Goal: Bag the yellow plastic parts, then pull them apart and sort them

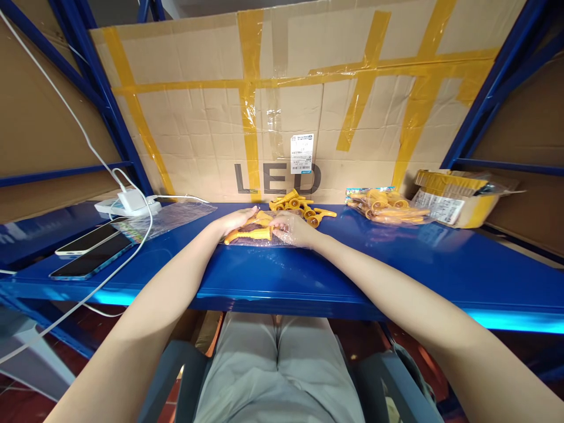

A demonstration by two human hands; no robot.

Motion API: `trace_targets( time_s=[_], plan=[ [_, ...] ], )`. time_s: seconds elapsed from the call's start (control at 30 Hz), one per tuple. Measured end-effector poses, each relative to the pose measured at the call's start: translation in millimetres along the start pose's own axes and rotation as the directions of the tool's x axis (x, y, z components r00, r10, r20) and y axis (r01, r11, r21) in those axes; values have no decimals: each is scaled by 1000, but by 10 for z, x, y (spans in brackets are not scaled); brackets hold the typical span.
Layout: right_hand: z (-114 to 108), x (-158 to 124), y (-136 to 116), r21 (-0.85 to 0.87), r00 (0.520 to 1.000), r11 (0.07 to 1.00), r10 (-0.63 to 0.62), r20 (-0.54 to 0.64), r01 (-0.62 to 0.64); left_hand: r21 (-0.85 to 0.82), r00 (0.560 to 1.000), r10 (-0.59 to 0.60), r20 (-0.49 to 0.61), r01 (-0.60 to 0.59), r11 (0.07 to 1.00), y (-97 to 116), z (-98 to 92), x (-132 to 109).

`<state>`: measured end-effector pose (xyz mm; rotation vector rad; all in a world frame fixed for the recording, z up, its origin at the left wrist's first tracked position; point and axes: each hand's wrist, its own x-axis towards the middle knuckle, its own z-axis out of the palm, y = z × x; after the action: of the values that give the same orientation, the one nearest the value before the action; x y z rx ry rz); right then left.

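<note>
A clear plastic bag with yellow plastic parts lies on the blue shelf in front of me. My left hand rests on the bag's left side with its fingers stretched out flat. Fingers curled, my right hand grips the bag's right end. Just behind the hands lies a loose pile of yellow plastic parts.
Two phones lie at the left beside a white charger with cables and an empty clear bag. At the right sit a filled bag of yellow parts and a yellow-taped box. A taped cardboard sheet forms the back wall.
</note>
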<state>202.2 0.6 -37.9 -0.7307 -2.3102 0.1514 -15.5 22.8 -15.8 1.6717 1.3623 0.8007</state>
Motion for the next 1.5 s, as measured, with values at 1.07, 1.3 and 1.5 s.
trace_targets(
  time_s=[1.07, 1.3, 1.5],
  plan=[
    [-6, -23, -148, 295, 960, 925, 180, 213, -239, 168, 990, 120, -78, -105, 980, -17, 4, -19],
    [4, -22, -153, 271, 963, 937, 168, 210, -223, 224, 980, 190, -61, -172, 959, -8, 12, -29],
    [8, -25, -192, 227, 964, 947, 183, 192, -225, 234, 974, 196, -116, -165, 958, -38, -19, -5]
  ],
)
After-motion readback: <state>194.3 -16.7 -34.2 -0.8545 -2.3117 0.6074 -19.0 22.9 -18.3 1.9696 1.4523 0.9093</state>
